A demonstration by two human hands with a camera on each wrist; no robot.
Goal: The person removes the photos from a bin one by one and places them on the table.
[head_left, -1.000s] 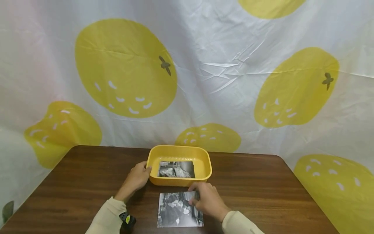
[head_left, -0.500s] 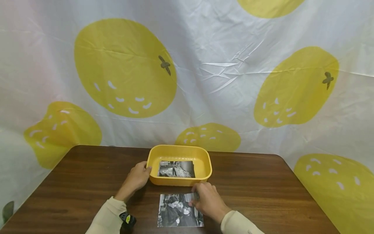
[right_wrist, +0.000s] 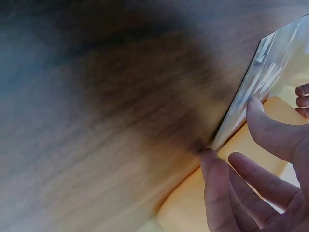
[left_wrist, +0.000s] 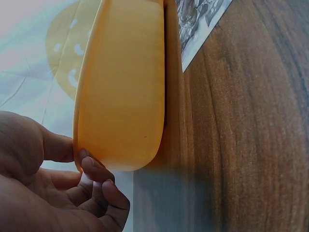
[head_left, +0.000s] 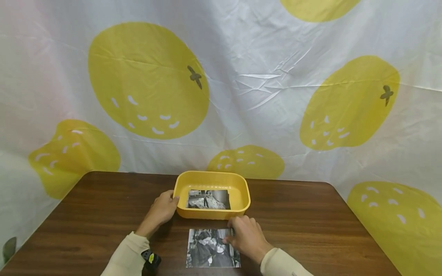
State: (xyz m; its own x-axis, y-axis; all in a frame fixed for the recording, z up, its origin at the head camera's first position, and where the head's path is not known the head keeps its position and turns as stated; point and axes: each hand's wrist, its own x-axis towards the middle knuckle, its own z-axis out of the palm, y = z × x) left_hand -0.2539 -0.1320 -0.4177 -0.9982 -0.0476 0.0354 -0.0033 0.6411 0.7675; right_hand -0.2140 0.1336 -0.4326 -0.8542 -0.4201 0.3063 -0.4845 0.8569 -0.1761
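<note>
Lying between both hands (head_left: 161,209) (head_left: 248,235): photo (head_left: 207,251), seemingly flat

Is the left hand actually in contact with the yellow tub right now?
Touching. The left wrist view shows it plainly: the left hand pinches the yellow tub by its rim.

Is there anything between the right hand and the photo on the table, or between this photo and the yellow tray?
Nothing visible separates the right hand from the photo; they touch. Toward the tray, only a strip of table shows, then the tray's near wall.
</note>
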